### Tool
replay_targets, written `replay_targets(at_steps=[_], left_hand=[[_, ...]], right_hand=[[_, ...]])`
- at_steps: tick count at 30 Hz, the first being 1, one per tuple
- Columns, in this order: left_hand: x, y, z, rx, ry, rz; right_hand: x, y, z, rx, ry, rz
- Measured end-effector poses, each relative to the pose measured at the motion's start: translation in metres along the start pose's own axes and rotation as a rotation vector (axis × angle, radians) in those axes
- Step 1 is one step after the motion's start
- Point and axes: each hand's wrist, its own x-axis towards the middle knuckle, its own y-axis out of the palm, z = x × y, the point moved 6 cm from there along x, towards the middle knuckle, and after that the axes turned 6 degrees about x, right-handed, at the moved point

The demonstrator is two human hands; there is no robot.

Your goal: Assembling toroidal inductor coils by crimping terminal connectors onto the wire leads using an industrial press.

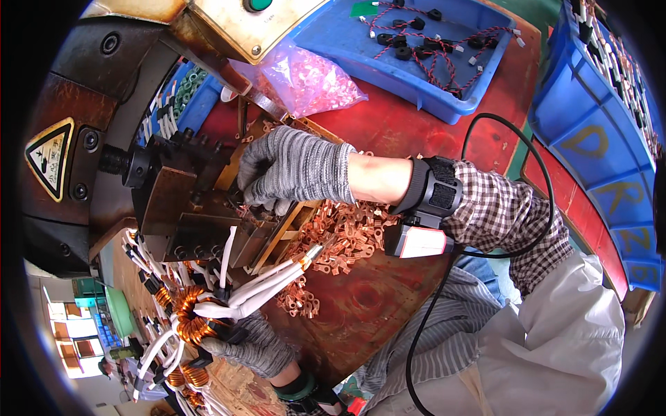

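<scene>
My left hand, in a grey knit glove, is closed on a copper-wound toroidal coil at the lower left. White-sleeved leads run from the coil up and to the right, with bare, copper-coloured ends near a heap of copper lugs. At the tooling of a dark metal press, my gloved right hand has its fingers curled down and pressed together. Whatever those fingertips hold is hidden by the glove and tooling. A wooden-edged tray stands against the press beside the lugs.
Several more coils with white leads lie at the lower left. Behind my right hand are a clear bag of copper pieces and a blue tray with twisted wires. A tall blue bin stands right. A black cable loops by my right arm.
</scene>
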Motion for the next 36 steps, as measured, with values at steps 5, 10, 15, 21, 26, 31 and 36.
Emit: replay_targets(at_steps=[5,10,15,21,26,31,36], left_hand=[[0.001,0.0,-0.003,0.072,0.055,0.012],[0.002,-0.001,-0.006,0.141,0.09,0.018],[0.0,0.0,-0.003,0.093,0.081,-0.02],[0.0,-0.003,-0.002,0.086,0.05,-0.001],[-0.003,0.025,0.0,-0.285,-0.17,0.22],[0.0,-0.005,-0.012,-0.447,-0.161,0.326],[-0.001,0.006,-0.009,-0.632,-0.23,0.358]], right_hand=[[-0.003,-0.001,0.007,-0.073,-0.02,-0.004],[-0.007,-0.015,0.015,-0.135,-0.108,-0.117],[-0.009,-0.034,0.025,-0.032,-0.255,-0.282],[-0.015,-0.036,0.03,-0.055,-0.217,-0.295],[-0.022,-0.038,0.04,-0.043,-0.334,-0.292],[-0.041,-0.015,0.03,-0.18,-0.123,0.016],[-0.073,0.052,-0.015,-0.4,-0.077,0.506]])
